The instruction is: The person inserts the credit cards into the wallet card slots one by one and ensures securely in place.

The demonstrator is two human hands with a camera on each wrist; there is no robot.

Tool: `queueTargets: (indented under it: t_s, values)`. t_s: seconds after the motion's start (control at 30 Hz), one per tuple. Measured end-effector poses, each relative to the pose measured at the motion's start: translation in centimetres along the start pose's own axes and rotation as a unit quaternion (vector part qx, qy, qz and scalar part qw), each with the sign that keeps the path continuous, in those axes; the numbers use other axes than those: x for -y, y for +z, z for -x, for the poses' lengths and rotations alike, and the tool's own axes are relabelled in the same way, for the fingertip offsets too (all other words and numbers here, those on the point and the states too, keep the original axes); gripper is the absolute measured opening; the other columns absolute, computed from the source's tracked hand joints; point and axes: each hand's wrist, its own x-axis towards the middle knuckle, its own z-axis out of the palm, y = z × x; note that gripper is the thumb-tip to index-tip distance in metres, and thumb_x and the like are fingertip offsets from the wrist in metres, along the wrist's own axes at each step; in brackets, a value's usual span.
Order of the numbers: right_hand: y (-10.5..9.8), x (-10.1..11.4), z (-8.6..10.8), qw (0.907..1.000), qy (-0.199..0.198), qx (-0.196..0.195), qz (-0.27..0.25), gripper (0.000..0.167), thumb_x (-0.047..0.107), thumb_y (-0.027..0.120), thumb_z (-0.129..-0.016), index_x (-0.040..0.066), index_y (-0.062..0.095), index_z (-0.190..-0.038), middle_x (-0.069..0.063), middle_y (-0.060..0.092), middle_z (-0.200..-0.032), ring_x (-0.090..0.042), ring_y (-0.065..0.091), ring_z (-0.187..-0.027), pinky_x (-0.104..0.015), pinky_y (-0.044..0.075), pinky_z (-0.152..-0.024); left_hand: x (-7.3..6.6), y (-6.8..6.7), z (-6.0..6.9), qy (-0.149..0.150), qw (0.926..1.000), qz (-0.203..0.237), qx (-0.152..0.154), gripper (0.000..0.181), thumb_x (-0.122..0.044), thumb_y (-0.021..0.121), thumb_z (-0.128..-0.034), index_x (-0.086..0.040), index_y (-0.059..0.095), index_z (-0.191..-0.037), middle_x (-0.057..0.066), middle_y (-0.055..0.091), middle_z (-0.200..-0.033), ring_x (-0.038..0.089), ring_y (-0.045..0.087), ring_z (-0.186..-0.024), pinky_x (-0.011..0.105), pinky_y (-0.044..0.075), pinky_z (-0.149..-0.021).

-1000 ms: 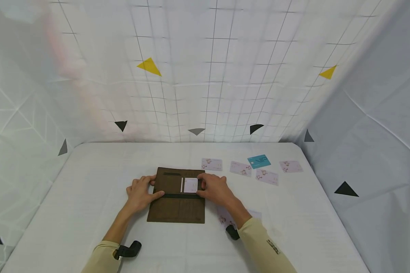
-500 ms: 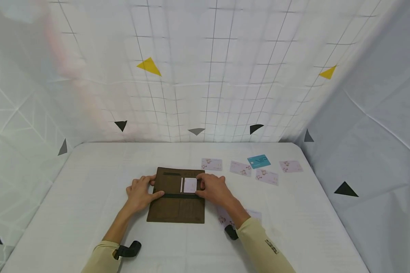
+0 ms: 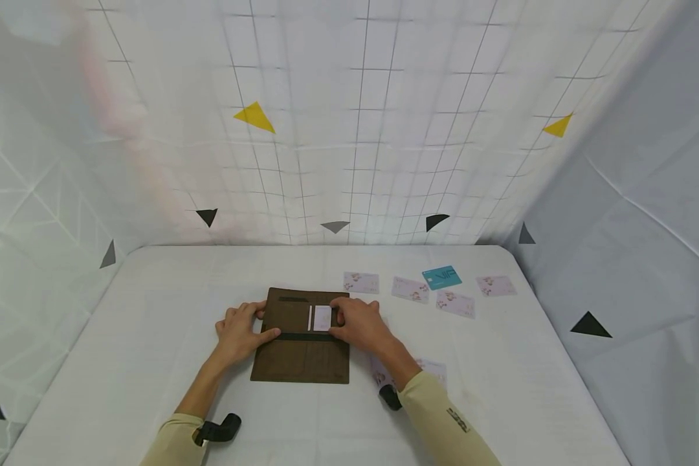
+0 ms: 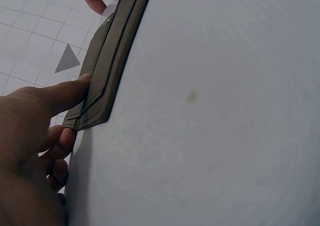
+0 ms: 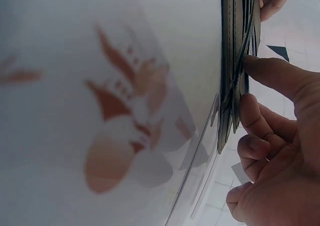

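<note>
A brown wallet (image 3: 299, 362) lies spread flat on the white table, with a dark band across its middle. My left hand (image 3: 239, 333) grips its left edge, thumb on top; in the left wrist view the curled fingers of that hand (image 4: 30, 121) sit behind the wallet's edge (image 4: 107, 66). A pale card (image 3: 322, 318) sits partly in a slot of the upper half. With thumb and fingertips my right hand (image 3: 361, 325) pinches the card's right side, which the fingers hide. In the right wrist view, that thumb (image 5: 275, 76) lies against the wallet's layers (image 5: 235, 61).
Pinkish flowered cards (image 3: 361, 283) lie scattered behind and right of the wallet. Among them is a blue VIP card (image 3: 442, 277). More flowered cards (image 3: 433, 369) lie partly under my right forearm. White cloth walls (image 3: 326, 129) enclose the table.
My right hand has slid slightly left along the wallet, and less of the pale card shows beside the slot. The left hand and wallet have stayed put.
</note>
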Motion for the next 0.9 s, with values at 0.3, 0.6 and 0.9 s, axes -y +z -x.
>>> queueTargets:
  t_s: [0.3,0.6,0.9]
  values:
    - [-0.02,0.21,-0.03,0.9997,-0.002,-0.001,0.024,0.055,0.036,0.081,-0.085,0.016,0.061,-0.133,0.014,0.056,-0.078,-0.008,0.052,-0.074,-0.042,0.031,-0.079,-0.17,-0.05,0.14,0.002,1.0,0.0,-0.002,0.078,-0.044,0.08,-0.0846,-0.004,0.05,-0.145,0.009,0.059,-0.115,0.035,0.041,-0.111,0.057,0.022,-0.089]
    - [0.04,0.34,-0.03,0.9992,-0.007,-0.001,0.039,0.055,0.038,0.08,-0.086,0.016,0.061,-0.133,0.014,0.055,-0.078,-0.009,0.052,-0.077,-0.042,0.032,-0.08,-0.12,0.08,0.18,0.003,1.0,-0.001,-0.003,0.078,-0.044,0.08,-0.0845,-0.004,0.05,-0.144,0.008,0.059,-0.113,0.035,0.041,-0.111,0.056,0.021,-0.088]
    - [-0.05,0.54,-0.21,0.9994,-0.004,0.005,0.035,0.055,0.035,0.08,-0.086,0.015,0.061,-0.133,0.014,0.056,-0.079,-0.01,0.053,-0.078,-0.043,0.032,-0.081,-0.03,0.08,0.21,0.004,1.0,-0.002,-0.002,0.078,-0.046,0.079,-0.0848,-0.004,0.05,-0.144,0.009,0.059,-0.115,0.035,0.041,-0.111,0.057,0.021,-0.088]
